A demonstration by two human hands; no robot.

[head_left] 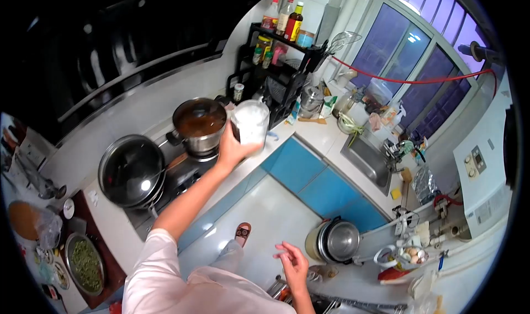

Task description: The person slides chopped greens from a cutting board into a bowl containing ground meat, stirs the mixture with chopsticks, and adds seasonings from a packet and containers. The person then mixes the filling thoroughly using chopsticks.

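My left hand [234,147] is wrapped round a clear container with white contents [251,123], held up beside the stove at counter height. Just left of it, a steel pot [200,125] with a glass lid and brown contents sits on a burner. A large lidded wok [131,171] stands on the other burner, with a wooden handle between the two. My right hand [293,264] hangs low over the floor, its fingers apart and nothing in them.
A black rack [281,74] holds bottles behind the container. The sink [367,162] is at the right. Stacked pots [341,240] stand near my right hand. At the lower left, a bowl of chopped greens [85,263] rests on a brown board.
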